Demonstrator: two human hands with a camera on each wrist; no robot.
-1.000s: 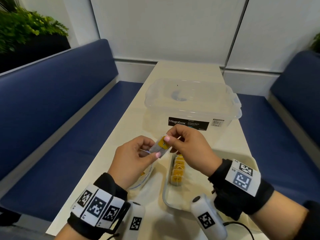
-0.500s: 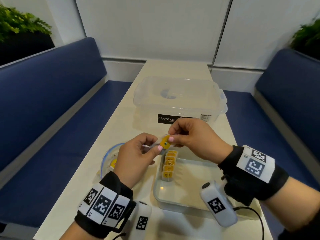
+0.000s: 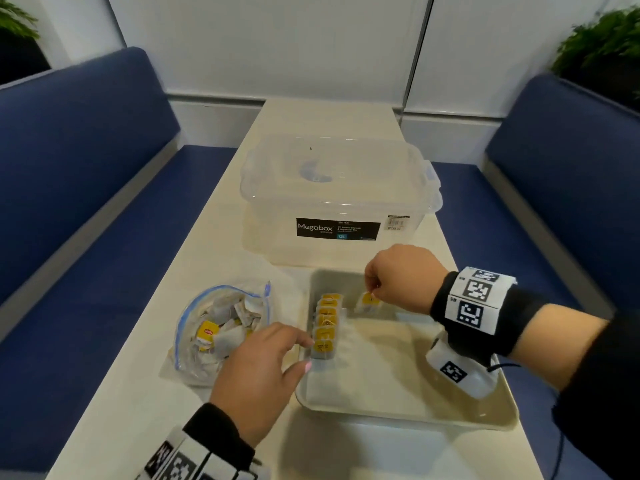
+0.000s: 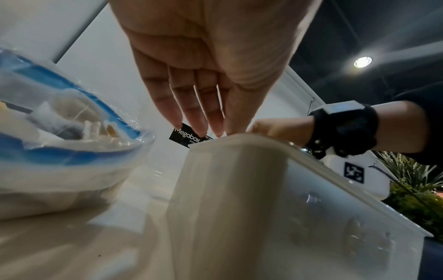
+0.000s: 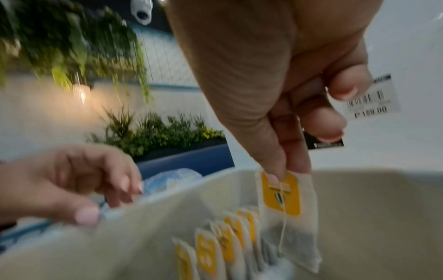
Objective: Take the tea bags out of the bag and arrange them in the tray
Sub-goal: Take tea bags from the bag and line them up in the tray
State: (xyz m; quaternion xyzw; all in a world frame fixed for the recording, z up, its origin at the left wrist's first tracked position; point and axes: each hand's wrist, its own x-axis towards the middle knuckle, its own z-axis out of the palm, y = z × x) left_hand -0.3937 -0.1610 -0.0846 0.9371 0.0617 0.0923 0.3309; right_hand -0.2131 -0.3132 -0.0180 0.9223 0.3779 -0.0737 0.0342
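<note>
My right hand [image 3: 372,293] [image 5: 281,171] pinches one tea bag [image 3: 367,302] [image 5: 289,217] with a yellow tag by its top edge, hanging it low over the far part of the pale tray [image 3: 408,415] [image 5: 359,217]. A row of several tea bags [image 3: 326,323] [image 5: 223,244] stands along the tray's left wall. The clear zip bag [image 3: 221,332] [image 4: 59,149] with more tea bags lies left of the tray. My left hand [image 3: 277,355] [image 4: 203,121] is empty, its fingers straight over the tray's left rim [image 4: 239,138] beside the zip bag.
A lidded clear Megabox storage box [image 3: 337,202] stands just behind the tray on the narrow cream table [image 3: 138,410]. Blue benches [image 3: 86,168] flank the table on both sides. Plants [image 3: 602,46] sit behind the benches.
Both hands held one tea bag above the table; now the left hand has let go and dropped towards the tray's rim, while the right hand carried the tea bag down into the tray.
</note>
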